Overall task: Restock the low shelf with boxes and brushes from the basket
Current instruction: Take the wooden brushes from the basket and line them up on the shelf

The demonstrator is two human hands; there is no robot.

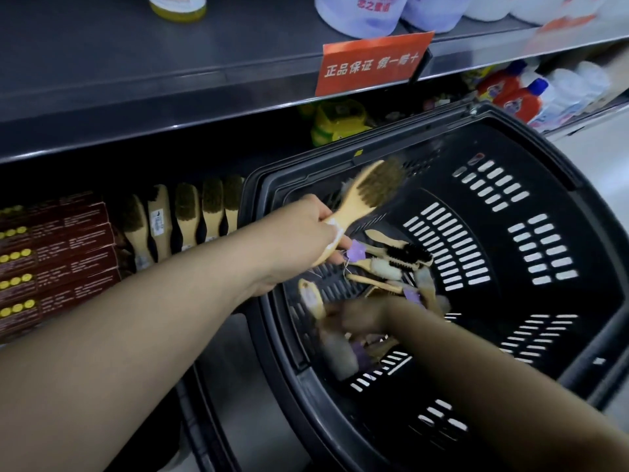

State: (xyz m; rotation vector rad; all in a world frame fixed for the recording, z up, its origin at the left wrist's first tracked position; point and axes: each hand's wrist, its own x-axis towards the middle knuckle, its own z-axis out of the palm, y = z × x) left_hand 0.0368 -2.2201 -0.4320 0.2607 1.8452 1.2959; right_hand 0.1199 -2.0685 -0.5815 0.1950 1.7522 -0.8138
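Observation:
A black plastic basket [531,233] fills the right side, with several small wooden brushes [391,264] heaped at its bottom. My left hand [306,233] grips the handle of a pale wooden brush with brown bristles [371,189], held above the basket's left rim. My right hand [354,318] is blurred, down inside the basket among the brushes; its fingers are too blurred to read. On the low shelf to the left stand several similar brushes [183,212] in a row, beside stacked dark red boxes [64,253].
A dark shelf board [170,83] runs above the low shelf and carries an orange sign [371,63] and white jugs [360,11]. Yellow packages [337,120] and orange bottles [510,90] sit further right. The grey floor [245,403] shows below the basket.

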